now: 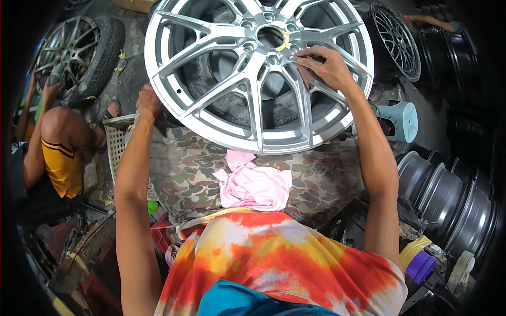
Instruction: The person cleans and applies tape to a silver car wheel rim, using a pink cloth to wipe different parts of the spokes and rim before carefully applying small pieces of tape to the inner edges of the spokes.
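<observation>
A silver multi-spoke alloy wheel rim [255, 105] lies face up in front of me, above my lap. My left hand [148, 101] is closed at its left edge, the fingers partly hidden behind it. Over the spokes right of the centre bore, my right hand [326, 67] pinches something small and thin, too small to name, close to a lug hole. A yellow strip or mark [286, 40] runs along part of the bore's edge. Under the rim a dark tyre [232, 108] shows between the spokes. A crumpled pink cloth [254, 185] rests on my camouflage-patterned trousers [179, 168].
At left, another person in yellow shorts [60, 163] sits by a dark wheel with a tyre [108, 55]. A cream plastic basket [114, 150] stands beside my left arm. On the right are a light-blue stool [403, 121], a black rim [395, 39] and several stacked grey rims [448, 200].
</observation>
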`<state>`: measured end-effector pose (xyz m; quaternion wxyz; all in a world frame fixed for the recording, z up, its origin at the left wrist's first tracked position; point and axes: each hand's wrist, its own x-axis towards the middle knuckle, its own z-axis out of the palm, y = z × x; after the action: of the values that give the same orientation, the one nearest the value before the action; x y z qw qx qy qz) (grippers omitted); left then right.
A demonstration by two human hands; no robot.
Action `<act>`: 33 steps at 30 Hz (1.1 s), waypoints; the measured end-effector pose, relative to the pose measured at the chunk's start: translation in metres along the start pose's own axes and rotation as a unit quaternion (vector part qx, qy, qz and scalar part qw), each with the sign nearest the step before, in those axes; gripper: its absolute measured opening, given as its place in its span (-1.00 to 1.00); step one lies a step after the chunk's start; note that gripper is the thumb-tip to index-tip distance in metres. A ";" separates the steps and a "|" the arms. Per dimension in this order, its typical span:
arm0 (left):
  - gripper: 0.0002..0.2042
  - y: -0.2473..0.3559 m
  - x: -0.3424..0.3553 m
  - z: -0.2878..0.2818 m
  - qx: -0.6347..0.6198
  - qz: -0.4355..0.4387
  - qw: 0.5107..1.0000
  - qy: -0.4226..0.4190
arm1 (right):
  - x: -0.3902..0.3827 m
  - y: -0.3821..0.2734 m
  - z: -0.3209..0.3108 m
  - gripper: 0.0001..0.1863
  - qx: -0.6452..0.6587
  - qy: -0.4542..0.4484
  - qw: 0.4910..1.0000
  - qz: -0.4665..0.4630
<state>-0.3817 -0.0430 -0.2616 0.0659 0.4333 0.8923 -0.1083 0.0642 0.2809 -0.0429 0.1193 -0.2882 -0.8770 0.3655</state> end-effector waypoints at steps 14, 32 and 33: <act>-0.57 0.012 -0.005 -0.014 -0.030 -0.032 0.999 -0.009 | -0.008 0.004 -0.006 -0.75 -0.040 -0.001 0.999 -0.007; -0.53 0.010 -0.005 -0.020 -0.006 -0.030 0.999 -0.033 | -0.028 -0.008 -0.009 -0.78 -0.062 0.014 0.998 -0.030; -0.53 0.011 -0.005 -0.020 -0.006 -0.029 0.999 -0.033 | -0.029 -0.009 -0.009 -0.78 -0.066 0.012 0.997 -0.027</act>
<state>-0.3704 -0.0352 -0.2424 0.0948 0.4030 0.9024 -0.1196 0.0877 0.2640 -0.0305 0.1203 -0.2763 -0.9051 0.2999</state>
